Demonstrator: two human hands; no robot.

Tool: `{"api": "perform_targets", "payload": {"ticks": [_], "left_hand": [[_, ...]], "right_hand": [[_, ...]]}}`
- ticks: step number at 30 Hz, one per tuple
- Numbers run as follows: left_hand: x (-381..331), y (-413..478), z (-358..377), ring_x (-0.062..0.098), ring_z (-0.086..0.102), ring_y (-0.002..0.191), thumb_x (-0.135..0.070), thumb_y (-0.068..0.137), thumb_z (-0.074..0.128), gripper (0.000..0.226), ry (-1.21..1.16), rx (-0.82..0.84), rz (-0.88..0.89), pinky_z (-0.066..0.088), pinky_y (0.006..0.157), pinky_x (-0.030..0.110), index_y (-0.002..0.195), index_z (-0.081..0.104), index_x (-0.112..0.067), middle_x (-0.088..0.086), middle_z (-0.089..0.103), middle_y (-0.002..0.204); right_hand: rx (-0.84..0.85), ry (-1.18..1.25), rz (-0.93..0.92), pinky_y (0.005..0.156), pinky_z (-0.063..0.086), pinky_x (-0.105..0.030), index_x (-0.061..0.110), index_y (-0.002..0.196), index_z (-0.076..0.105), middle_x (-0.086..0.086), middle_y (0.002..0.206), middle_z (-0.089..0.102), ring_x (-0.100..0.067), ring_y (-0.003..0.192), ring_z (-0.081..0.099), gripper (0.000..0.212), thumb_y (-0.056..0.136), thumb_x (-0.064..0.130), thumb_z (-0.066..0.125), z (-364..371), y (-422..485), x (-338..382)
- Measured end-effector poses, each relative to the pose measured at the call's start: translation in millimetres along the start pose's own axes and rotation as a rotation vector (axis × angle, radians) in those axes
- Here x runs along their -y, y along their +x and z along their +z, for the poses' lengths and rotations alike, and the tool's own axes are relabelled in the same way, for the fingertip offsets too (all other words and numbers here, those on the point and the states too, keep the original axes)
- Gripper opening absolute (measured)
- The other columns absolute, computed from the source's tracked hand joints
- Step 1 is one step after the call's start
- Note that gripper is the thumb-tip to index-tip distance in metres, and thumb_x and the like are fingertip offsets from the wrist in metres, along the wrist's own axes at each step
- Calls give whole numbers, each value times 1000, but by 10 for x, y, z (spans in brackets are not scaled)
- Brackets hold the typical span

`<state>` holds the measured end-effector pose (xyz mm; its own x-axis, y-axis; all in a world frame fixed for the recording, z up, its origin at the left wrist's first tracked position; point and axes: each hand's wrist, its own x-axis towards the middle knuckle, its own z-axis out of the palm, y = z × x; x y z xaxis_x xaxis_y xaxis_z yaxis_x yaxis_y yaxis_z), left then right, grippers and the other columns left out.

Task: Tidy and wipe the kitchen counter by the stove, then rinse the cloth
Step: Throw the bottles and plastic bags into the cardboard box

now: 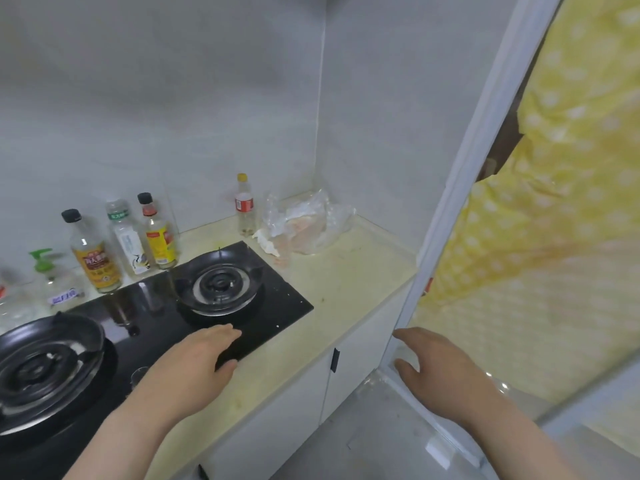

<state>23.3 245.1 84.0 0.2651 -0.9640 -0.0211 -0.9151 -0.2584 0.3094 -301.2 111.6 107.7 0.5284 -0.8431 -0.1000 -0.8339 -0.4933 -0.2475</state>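
Note:
The pale counter (346,282) runs right of a black two-burner gas stove (277,299), with small specks and stains on it. In its back corner lie a crumpled clear plastic bag (304,223) and a small bottle (245,206) with a yellow cap and red label. My left hand (194,362) hovers open over the stove's front right corner, holding nothing. Off the counter's edge, above the floor, my right hand (440,372) is open and empty. No cloth is in view.
Behind the stove stand three sauce bottles (121,247) and a green pump bottle (46,271) against the grey wall. White cabinet doors (332,372) sit below the counter. A white door frame (450,209) and a yellow dotted curtain (554,237) are at the right.

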Motion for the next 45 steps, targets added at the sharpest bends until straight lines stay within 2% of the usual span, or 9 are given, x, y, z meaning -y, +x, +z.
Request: {"api": "perform_targets", "payload": {"ticks": [9, 13, 20, 28, 33, 37, 41, 43, 45], "left_hand": [[-556, 1205, 158, 3, 30, 140, -40, 94, 54, 54, -53, -52, -44, 21, 112, 17, 146, 39, -33, -16, 33, 153], [-837, 1719, 246, 1, 29, 140, -40, 93, 55, 53, -72, -79, -69, 19, 110, 13, 144, 41, -34, -16, 34, 152], [-1135, 2415, 389, -2, 31, 139, -39, 93, 56, 51, -106, -78, -94, 15, 105, 8, 142, 43, -36, -20, 34, 151], [-792, 2977, 462, -1, 37, 134, -37, 91, 60, 50, -204, -112, -226, 26, 107, 11, 140, 47, -34, -21, 39, 147], [-463, 3402, 511, -9, 40, 120, -32, 90, 64, 47, -326, -191, -340, 28, 101, 8, 136, 52, -32, -29, 41, 128], [-234, 3833, 556, 1, 51, 120, -31, 88, 65, 45, -504, -240, -431, 41, 106, 24, 132, 56, -29, -16, 55, 133], [-124, 4173, 577, 5, 51, 122, -24, 89, 66, 48, -683, -276, -495, 42, 102, 25, 135, 54, -26, -12, 55, 132], [-58, 4341, 550, 8, 52, 123, -25, 88, 69, 49, -762, -305, -515, 43, 102, 29, 135, 54, -25, -13, 56, 131], [58, 4537, 510, 9, 52, 120, -24, 87, 71, 51, -851, -338, -556, 43, 97, 26, 134, 52, -23, -12, 55, 128]], "right_hand": [[23, 141, -7, 114, 23, -23, 38, 147, 29, 20, 153, 30, -5, 141, 30, 49, 100, 42, 43, -326, 1217, -846], [27, 191, -48, 109, 26, -18, 38, 145, 32, 22, 150, 34, -2, 137, 34, 48, 99, 41, 45, -511, 1760, -1181], [62, 241, -95, 107, 32, -20, 36, 144, 35, 22, 147, 37, -3, 130, 42, 49, 98, 40, 48, -659, 2473, -1571], [145, 232, -175, 113, 27, -22, 40, 144, 31, 21, 147, 36, -3, 136, 36, 51, 96, 42, 49, -534, 3490, -1524], [169, 191, -207, 114, 27, -21, 47, 143, 29, 21, 150, 34, 0, 137, 34, 54, 93, 45, 52, -408, 4173, -1403], [176, 206, -230, 110, 31, -21, 44, 143, 32, 23, 144, 35, -3, 133, 40, 53, 94, 41, 54, -382, 4659, -1287], [217, 252, -293, 110, 35, -24, 33, 141, 42, 18, 141, 42, -3, 128, 45, 53, 91, 31, 60, -245, 4974, -1242], [229, 248, -329, 109, 36, -24, 34, 140, 42, 20, 139, 41, -2, 128, 44, 53, 91, 31, 60, -197, 5127, -1218], [226, 216, -370, 110, 35, -25, 35, 141, 41, 19, 142, 40, -2, 130, 41, 55, 90, 32, 60, -140, 5345, -1189]]}}
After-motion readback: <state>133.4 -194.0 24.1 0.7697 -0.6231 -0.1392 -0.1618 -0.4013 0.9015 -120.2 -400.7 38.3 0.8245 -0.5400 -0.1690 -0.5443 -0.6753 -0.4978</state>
